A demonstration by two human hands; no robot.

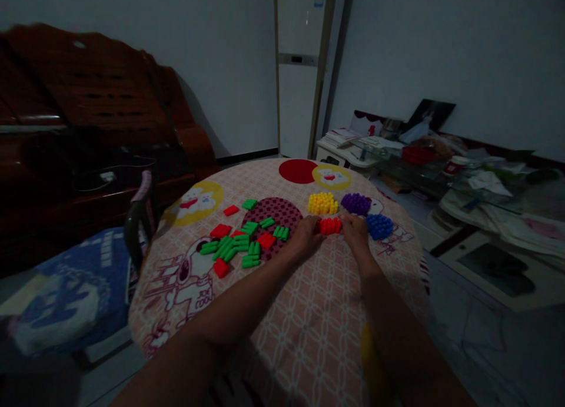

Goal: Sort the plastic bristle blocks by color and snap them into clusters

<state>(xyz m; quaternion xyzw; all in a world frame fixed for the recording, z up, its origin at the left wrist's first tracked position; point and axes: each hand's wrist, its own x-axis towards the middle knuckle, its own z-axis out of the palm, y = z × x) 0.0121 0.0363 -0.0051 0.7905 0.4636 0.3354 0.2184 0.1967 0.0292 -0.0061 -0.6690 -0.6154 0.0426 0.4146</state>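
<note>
A small group of red plastic blocks (331,225) lies on the round table's patterned cloth (291,330). My left hand (305,235) presses against its left side and my right hand (354,230) against its right side, fingers curled around the group. Just beyond lie a yellow cluster (322,203), a purple cluster (355,204) and a blue cluster (379,226). To the left, loose green blocks (236,246) and red blocks (220,231) are scattered.
A dark wooden sofa (88,118) stands at the left, with a chair and blue cushion (75,289) beside the table. A tall white appliance (300,71) stands at the back. A cluttered low glass table (424,159) is at the right.
</note>
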